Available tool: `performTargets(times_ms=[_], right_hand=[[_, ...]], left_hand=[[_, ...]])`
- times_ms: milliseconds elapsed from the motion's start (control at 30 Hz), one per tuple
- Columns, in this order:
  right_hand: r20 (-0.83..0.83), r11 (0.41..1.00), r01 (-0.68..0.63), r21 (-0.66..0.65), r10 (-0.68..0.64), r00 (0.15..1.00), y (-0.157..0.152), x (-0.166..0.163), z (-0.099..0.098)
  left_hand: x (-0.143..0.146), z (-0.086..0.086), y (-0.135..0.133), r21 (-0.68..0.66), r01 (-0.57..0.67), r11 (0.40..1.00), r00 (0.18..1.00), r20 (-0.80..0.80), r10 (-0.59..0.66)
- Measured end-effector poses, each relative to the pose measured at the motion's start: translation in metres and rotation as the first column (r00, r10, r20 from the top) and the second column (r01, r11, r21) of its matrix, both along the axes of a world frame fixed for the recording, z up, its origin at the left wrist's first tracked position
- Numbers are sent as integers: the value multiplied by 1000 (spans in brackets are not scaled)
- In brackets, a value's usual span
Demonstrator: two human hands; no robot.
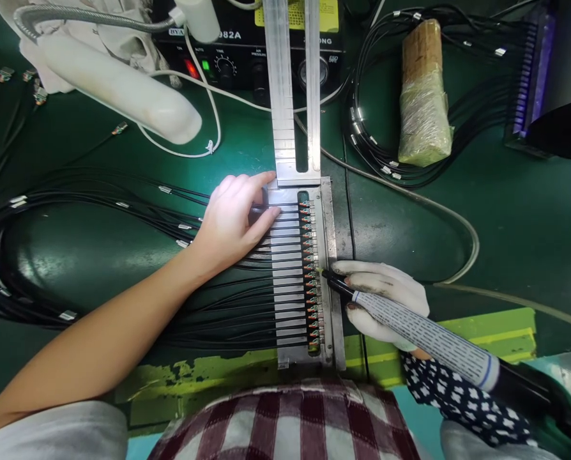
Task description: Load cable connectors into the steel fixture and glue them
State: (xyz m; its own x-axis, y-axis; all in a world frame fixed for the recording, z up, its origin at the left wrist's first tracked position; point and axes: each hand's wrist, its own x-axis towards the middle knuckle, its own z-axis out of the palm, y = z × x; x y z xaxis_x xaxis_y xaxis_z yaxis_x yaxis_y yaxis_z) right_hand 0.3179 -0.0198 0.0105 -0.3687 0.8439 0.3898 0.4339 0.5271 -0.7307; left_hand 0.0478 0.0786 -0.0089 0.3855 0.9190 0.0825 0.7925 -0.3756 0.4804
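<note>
A metal fixture (331, 223) lies on the green bench and clamps a row of several black cables (232, 306) with small connector ends (311, 281) lined up along its slot. My left hand (235, 217), bare, lies flat on the upper part of the fixture with fingers stretched out over the cables. My right hand (386, 297), in a white glove, is closed around a pen-like dispensing tool (424, 332) with a grey patterned grip. Its black tip touches the connector row about halfway down.
A black control box (247, 45) with lit red and green lamps stands at the back. A white lamp head (122, 86) lies at the back left. A wrapped block (424, 96) rests on coiled cables (386, 153) at the back right. A grey hose (462, 230) curves on the right.
</note>
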Motion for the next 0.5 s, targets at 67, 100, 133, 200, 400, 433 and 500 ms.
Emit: performTargets(times_ms=[67, 100, 133, 200, 400, 433, 500], right_hand=[[7, 1000, 9, -16, -9, 1000, 0, 0, 1], [8, 1000, 11, -20, -11, 1000, 0, 0, 1], [6, 1000, 10, -18, -10, 1000, 0, 0, 1], [1, 1000, 8, -9, -8, 1000, 0, 0, 1], [-31, 1000, -15, 4, 15, 999, 1, 0, 2], [-32, 1000, -19, 9, 19, 999, 1, 0, 2], [-28, 1000, -25, 10, 25, 999, 1, 1, 2]], left_hand=[[0, 0, 0, 3, 3, 1000, 1000, -2, -3], [0, 0, 0, 5, 4, 1000, 1000, -4, -4], [0, -1, 0, 8, 4, 1000, 1000, -5, -4], [0, -1, 0, 13, 3, 1000, 1000, -7, -3], [0, -1, -1, 6, -2, 1000, 1000, -4, 2], [0, -1, -1, 4, -2, 1000, 1000, -5, 2], [0, -1, -1, 7, -1, 1000, 1000, -5, 1]])
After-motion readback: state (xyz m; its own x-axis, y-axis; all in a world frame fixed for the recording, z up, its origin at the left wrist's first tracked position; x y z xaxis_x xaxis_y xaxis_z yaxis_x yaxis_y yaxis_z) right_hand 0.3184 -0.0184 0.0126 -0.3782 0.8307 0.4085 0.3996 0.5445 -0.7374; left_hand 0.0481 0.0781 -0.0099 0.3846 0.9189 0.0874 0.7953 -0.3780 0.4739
